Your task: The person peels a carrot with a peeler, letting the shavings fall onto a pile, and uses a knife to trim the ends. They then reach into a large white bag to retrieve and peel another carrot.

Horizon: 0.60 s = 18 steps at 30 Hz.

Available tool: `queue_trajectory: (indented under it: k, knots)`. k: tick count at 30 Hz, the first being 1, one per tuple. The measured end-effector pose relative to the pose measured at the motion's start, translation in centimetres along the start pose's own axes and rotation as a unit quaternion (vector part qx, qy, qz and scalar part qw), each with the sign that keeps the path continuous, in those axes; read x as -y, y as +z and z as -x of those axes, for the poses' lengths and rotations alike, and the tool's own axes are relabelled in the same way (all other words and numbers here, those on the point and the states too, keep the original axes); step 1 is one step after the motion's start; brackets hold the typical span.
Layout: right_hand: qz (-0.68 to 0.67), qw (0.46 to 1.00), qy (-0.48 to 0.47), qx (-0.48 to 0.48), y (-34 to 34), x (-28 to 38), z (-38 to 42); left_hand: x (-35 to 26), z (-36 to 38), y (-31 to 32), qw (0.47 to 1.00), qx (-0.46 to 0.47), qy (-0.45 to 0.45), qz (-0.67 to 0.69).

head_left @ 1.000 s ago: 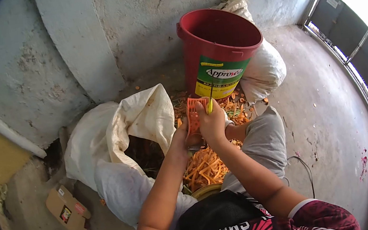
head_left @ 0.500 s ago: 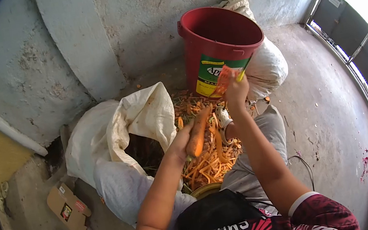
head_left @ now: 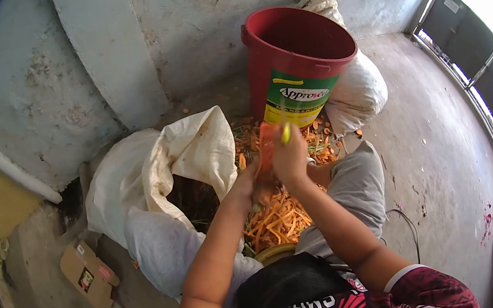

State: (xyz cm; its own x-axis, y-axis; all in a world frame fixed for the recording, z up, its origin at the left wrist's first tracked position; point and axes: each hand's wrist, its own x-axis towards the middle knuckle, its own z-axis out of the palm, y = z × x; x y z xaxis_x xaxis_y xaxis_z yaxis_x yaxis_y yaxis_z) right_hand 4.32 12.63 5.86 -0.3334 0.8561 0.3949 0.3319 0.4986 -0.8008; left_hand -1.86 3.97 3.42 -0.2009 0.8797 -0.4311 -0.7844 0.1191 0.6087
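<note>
Head view shows us an open sack [head_left: 195, 136] at left with dark contents, and a red bucket [head_left: 285, 70] at the far side, its bottom hidden. Carrot peelings [head_left: 276, 221] lie near us, above a yellow rim [head_left: 275, 254]. Our hands nearly meet: the left hand [head_left: 244, 188] clasps the carrot [head_left: 263, 191]; the right hand [head_left: 290, 157] grips a blurred orange tool [head_left: 266, 144] and yellow handle [head_left: 286, 133] over its far end. Floor [head_left: 432, 144] stretches right toward the gate [head_left: 459, 33].
</note>
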Motion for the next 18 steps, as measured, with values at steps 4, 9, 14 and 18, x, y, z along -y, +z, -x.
queue_trajectory:
  k: [4,9,14,18]
  knots:
    - [0.053,0.981,-0.044,-0.18,-0.7,-4.7,-7.4,0.8,0.5,0.5,0.999,0.002,-0.04,0.015]
    - [-0.21,0.971,0.035,-0.107,-3.0,-3.8,-8.3,0.9,0.0,-0.7,0.997,0.046,-0.049,0.039]
    - [-0.235,0.969,0.046,0.058,-1.4,-0.5,0.7,1.3,-1.5,-1.3,0.999,0.025,-0.015,0.041]
    - [-0.159,0.985,0.031,0.055,-1.3,0.7,2.7,1.0,-0.7,-0.5,0.997,-0.012,-0.009,0.076]
